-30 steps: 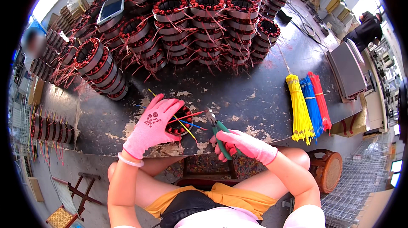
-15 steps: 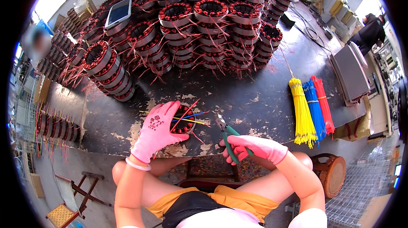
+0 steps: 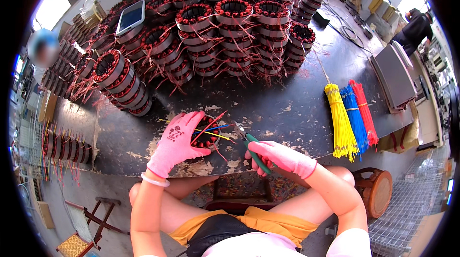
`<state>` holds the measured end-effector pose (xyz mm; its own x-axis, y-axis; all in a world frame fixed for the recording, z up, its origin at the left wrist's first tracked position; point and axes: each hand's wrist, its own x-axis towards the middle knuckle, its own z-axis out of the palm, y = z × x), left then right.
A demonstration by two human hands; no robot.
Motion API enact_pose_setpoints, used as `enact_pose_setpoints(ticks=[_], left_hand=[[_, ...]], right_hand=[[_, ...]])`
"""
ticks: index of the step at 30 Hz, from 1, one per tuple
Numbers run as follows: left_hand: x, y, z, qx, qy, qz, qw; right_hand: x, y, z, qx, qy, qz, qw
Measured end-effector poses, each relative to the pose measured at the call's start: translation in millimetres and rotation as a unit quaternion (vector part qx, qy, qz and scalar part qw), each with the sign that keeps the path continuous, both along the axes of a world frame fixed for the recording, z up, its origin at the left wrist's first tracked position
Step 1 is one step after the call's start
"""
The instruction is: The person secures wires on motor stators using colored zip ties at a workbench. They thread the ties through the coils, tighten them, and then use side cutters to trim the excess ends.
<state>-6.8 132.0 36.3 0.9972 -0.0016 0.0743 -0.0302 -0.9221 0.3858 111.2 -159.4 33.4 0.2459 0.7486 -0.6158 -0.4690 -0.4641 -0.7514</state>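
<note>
My left hand (image 3: 176,139), in a pink glove, is wrapped round the left side of a motor stator (image 3: 213,135) near the table's front edge. Red, blue and yellow wires (image 3: 218,135) lie across the stator's opening and stick out to the right. In my pink-gloved right hand (image 3: 282,158) is a pair of green-handled pliers (image 3: 250,139), gripped by the handles. The metal jaws point up and left, close to the wire ends; whether they touch a wire I cannot tell. My left palm hides part of the stator.
Stacks of stators (image 3: 235,15) with loose red leads fill the table's back, a tablet (image 3: 130,17) resting on one. Bundles of yellow (image 3: 341,123), blue (image 3: 354,118) and red wires (image 3: 365,113) lie at right. More stators (image 3: 67,147) stand at left. Two other people are farther off.
My right hand has moved slightly left and up, bringing the pliers' jaws closer to the wire ends. The left hand still holds the stator. The whole view has shifted a little.
</note>
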Motion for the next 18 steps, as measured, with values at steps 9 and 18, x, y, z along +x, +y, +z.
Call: enact_pose_setpoints(ticks=[9, 18], left_hand=[[-10.5, -23.9, 3.7, 0.016, 0.063, 0.144, 0.987], [-12.5, -20.2, -3.1, 0.033, -0.012, 0.103, 0.994]], right_hand=[[1.9, -11.8, 0.1, 0.033, 0.074, -0.060, 0.995], [-11.1, -10.2, -4.8, 0.013, 0.136, 0.024, 0.990]])
